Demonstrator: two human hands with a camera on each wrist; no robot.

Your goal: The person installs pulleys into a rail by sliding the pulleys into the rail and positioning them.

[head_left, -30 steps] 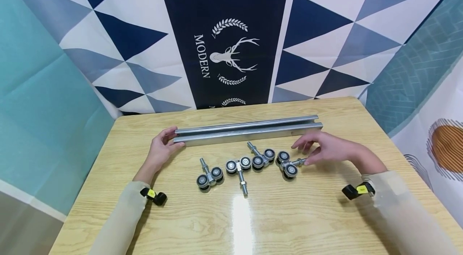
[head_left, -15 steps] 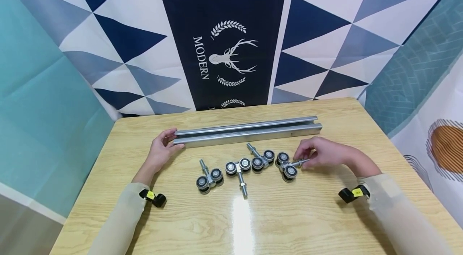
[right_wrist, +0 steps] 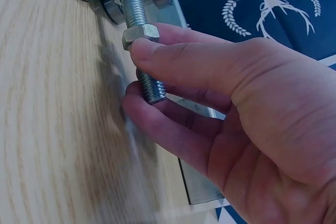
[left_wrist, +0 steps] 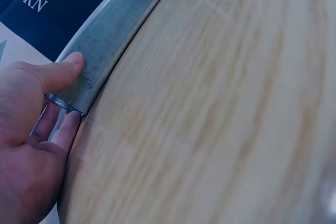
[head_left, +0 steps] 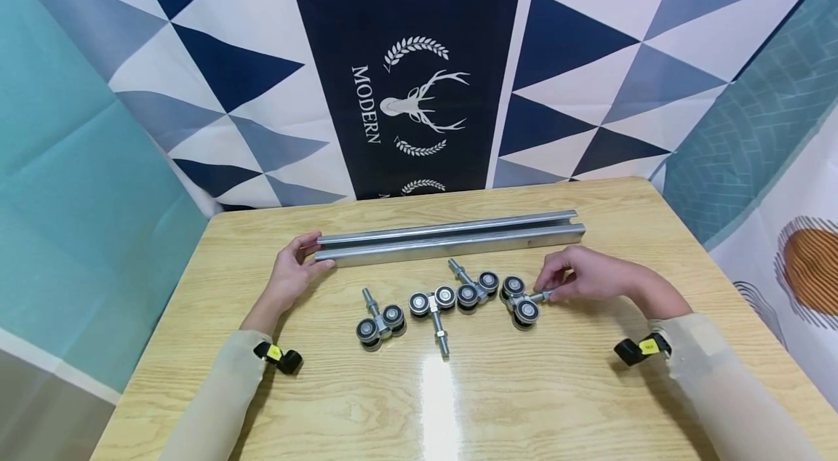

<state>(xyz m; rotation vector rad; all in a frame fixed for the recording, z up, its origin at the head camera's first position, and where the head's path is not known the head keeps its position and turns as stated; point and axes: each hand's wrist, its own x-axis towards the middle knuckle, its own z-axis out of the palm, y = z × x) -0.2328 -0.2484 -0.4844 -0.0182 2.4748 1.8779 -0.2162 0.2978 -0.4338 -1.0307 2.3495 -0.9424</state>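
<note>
A grey metal C-channel rail (head_left: 452, 248) lies across the table, its slot facing up in the head view. My left hand (head_left: 291, 273) holds its left end, the thumb (left_wrist: 68, 71) on the front face and other fingers at the open end. My right hand (head_left: 583, 273) pinches the threaded bolt of the rightmost roller trolley (head_left: 526, 313). In the right wrist view the thumb lies against the bolt's nut (right_wrist: 140, 36), and the bolt tip (right_wrist: 155, 95) pokes out between the fingers. The trolley's dark-rimmed wheels point away from the hand, left of it in the head view.
Three similar trolleys lie in a row before the rail: a left one (head_left: 368, 330), a middle one (head_left: 419, 302) with its bolt toward me, and another (head_left: 468, 294) beside the held one. A patterned cloth (head_left: 432, 68) hangs behind the wooden table (head_left: 340, 403).
My right hand has come down slightly and its fingers have closed round the trolley's bolt. The left hand and the rail stay put.
</note>
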